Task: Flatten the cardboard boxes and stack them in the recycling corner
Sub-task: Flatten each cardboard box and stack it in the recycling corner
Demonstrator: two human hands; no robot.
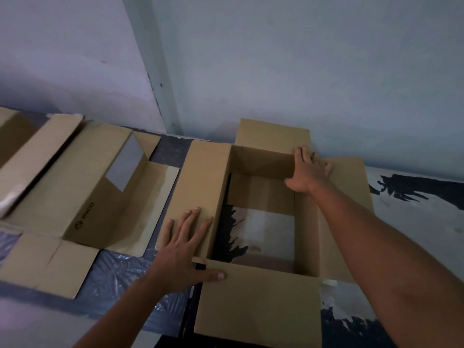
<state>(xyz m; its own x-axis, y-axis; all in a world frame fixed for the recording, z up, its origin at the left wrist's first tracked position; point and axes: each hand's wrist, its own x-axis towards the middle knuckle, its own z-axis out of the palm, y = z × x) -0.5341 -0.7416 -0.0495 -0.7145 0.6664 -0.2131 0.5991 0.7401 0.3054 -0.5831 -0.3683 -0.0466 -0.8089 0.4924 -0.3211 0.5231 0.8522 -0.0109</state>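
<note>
Open cardboard box [258, 305] sits on a plastic-covered surface against the wall, right of centre. All four top flaps are splayed out. The bottom looks mostly open, since the patterned sheet shows through, so it's basically a tube.

Second box [82, 197], with a printed logo, is just left of it and partly collapsed. A third box [22, 146] is at the far left edge, blurred.

Handling, my read:
- Single-wall corrugated: light, stiff across the panels, weak at the scored corners.
- It should fold flat by shearing opposite corners, not by crushing the panels.
- It's dry and not slippery. Flap edges can cut skin.
- Take hold at diagonal corners or along the rim.

Left hand [180, 249] lies flat, fingers straight on the left flap [200, 187], thumb on the near flap, gripping nothing.

Right hand [307, 172] is spread over the far right corner of the rim, fingers on the right flap [351, 197]. It's pressing, not clenched.

Tape scrap [327, 282] on the near right corner might resist the fold.
</note>
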